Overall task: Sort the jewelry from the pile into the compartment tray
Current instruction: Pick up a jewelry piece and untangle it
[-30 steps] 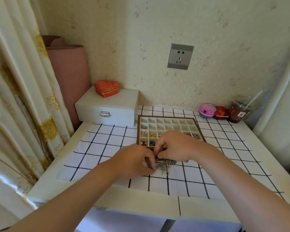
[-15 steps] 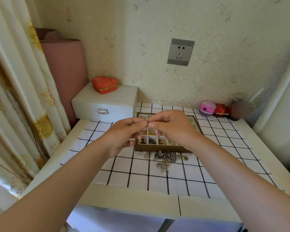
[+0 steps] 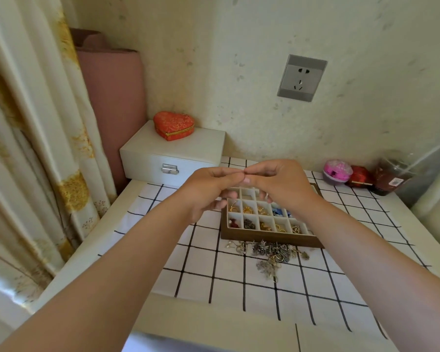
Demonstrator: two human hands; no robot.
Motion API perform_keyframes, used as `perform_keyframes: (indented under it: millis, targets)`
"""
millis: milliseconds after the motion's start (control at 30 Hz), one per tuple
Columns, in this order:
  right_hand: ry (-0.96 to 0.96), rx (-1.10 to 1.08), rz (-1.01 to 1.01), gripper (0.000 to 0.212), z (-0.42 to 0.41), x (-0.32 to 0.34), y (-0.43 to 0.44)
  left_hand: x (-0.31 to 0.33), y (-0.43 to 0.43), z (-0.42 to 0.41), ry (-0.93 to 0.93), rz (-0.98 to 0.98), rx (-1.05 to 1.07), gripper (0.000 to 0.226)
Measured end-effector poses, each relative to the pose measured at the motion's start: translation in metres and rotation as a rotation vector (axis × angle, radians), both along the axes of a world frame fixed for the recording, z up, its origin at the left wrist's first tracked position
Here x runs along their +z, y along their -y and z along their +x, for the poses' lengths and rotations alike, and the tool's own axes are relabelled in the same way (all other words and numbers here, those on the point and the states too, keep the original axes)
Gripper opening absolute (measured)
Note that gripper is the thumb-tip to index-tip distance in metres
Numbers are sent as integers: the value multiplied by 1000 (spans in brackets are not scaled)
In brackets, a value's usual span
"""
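A wooden compartment tray point(image 3: 269, 237) sits on the checked cloth, with gold, blue, red and dark pieces in its front cells. A pile of silver and gold jewelry point(image 3: 271, 252) lies just in front of it. My left hand point(image 3: 208, 191) and my right hand point(image 3: 280, 184) are raised above the tray's back rows, fingertips meeting. Together they pinch a tiny piece of jewelry, too small to make out. The hands hide much of the tray.
A white box point(image 3: 173, 158) with a metal clasp stands at the back left, a red heart-shaped box point(image 3: 173, 125) on top. A pink container point(image 3: 337, 172), a red box point(image 3: 359, 177) and a dark jar point(image 3: 391, 177) line the back right. A curtain point(image 3: 36, 148) hangs at left.
Both hands rose from the pile up over the tray, fingertips coming together on a small piece. The view tilted and moved closer to the table.
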State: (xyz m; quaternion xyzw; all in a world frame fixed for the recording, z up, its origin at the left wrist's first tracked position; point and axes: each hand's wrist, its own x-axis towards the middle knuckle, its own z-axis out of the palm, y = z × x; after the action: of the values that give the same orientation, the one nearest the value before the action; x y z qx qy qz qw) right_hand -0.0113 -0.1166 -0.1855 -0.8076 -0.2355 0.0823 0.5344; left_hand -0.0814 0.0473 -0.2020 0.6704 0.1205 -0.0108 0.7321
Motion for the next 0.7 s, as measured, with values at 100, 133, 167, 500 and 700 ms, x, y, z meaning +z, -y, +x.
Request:
perform_keyframes:
  millis: [100,133,167,500,700]
  targets:
    - [-4,6,-84,10,9,-2,-6,-4,-4,5,8,28,80,16]
    - [-45,22,-111,10,11,-2,-8,-5,-5,6,19,60,114,15]
    - [-120,43,-123,11,14,0,-10,-6,-7,7,41,107,145,14]
    - [-337,74,-253,12,42,-7,-27,-30,-17,17,237,506,222,11]
    - [134,60,-531,18,45,-31,-34,-45,-14,16,56,879,98,17]
